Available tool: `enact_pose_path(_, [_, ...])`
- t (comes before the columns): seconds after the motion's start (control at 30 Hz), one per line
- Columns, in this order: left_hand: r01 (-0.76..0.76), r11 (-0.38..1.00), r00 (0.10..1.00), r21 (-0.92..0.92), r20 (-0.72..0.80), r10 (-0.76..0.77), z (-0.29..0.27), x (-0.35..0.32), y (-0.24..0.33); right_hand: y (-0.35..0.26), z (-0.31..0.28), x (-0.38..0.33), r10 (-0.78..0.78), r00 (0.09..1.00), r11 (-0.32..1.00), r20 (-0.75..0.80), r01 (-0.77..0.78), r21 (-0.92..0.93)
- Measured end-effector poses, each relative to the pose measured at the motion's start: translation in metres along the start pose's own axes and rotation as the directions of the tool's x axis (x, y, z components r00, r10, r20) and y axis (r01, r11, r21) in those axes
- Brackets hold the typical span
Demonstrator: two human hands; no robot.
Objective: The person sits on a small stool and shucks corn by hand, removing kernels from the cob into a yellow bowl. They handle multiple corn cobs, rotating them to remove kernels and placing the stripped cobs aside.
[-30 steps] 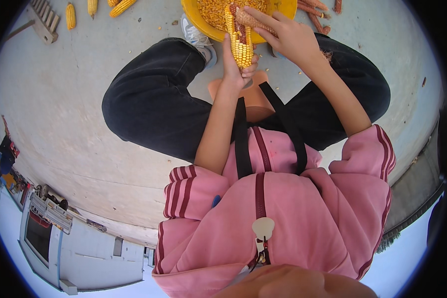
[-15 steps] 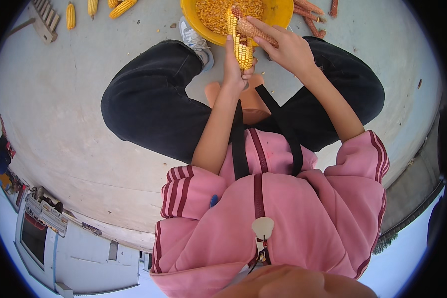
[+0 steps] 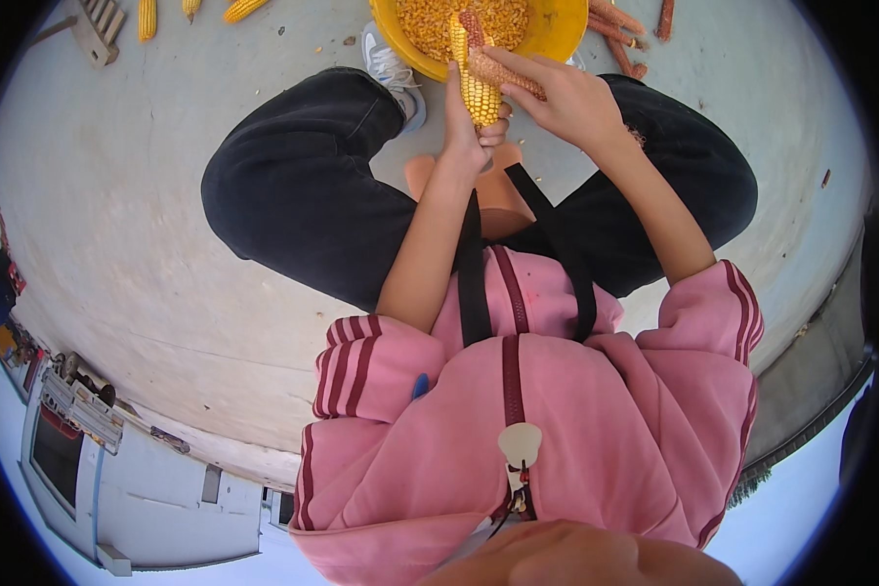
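My left hand (image 3: 470, 125) is closed round the lower end of a yellow corn cob (image 3: 478, 96), which stands tilted upward with a stripe of bare reddish core near its top. In my right hand (image 3: 568, 98) is a stripped corncob (image 3: 506, 74), brownish and without kernels, its end pressed against the side of the yellow cob. Just beyond both hands, a yellow basin (image 3: 412, 57) holds loose corn kernels (image 3: 430, 27). Parts of my fingers are hidden behind the cobs.
Several unshelled cobs (image 3: 147, 20) lie on the concrete floor at the far left, beside a slatted wooden piece (image 3: 98, 34). Stripped cobs (image 3: 620, 34) are piled right of the basin. My knees (image 3: 264, 176) are spread on either side. Stray kernels dot the floor.
The bare cob in my right hand has shifted slightly down along the yellow cob. The whole view has drifted a little, so the basin sits higher and further right.
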State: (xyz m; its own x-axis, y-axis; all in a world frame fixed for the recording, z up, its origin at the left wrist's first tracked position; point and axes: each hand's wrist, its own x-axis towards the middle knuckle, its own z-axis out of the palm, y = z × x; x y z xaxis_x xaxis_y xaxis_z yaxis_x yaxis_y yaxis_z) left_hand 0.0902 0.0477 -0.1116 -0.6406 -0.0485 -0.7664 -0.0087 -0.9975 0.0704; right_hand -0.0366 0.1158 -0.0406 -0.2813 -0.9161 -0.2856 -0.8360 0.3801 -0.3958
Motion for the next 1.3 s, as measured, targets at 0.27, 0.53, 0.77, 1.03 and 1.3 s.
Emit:
enact_pose_path(0.27, [-0.042, 0.994, 0.999, 0.105, -0.029, 0.045, 0.001, -0.003, -0.003, 0.021, 0.011, -0.004, 0.135, 0.986, 0.967, -0.102, -0.109, 0.230])
enact_pose_path(0.53, [-0.042, 0.995, 0.998, 0.091, -0.047, 0.046, 0.003, -0.001, -0.002, 0.006, 0.018, 0.009, 0.011, 0.993, 1.000, -0.120, -0.012, -0.009])
enact_pose_path(0.77, [-0.012, 0.998, 0.998, 0.062, -0.054, 0.016, 0.003, -0.003, -0.001, 0.024, 0.009, 0.001, 0.143, 0.980, 0.989, -0.141, -0.134, 0.068])
enact_pose_path(1.03, [-0.063, 0.992, 0.996, 0.111, -0.052, 0.069, 0.005, 0.000, -0.004, 0.017, 0.007, 0.005, 0.060, 0.998, 0.982, -0.020, -0.062, -0.179])
enact_pose_path(1.3, [-0.085, 0.991, 0.992, 0.106, -0.081, 0.094, 0.008, -0.004, -0.008, 0.009, 0.004, -0.016, 0.063, 0.994, 0.994, -0.094, -0.054, 0.096])
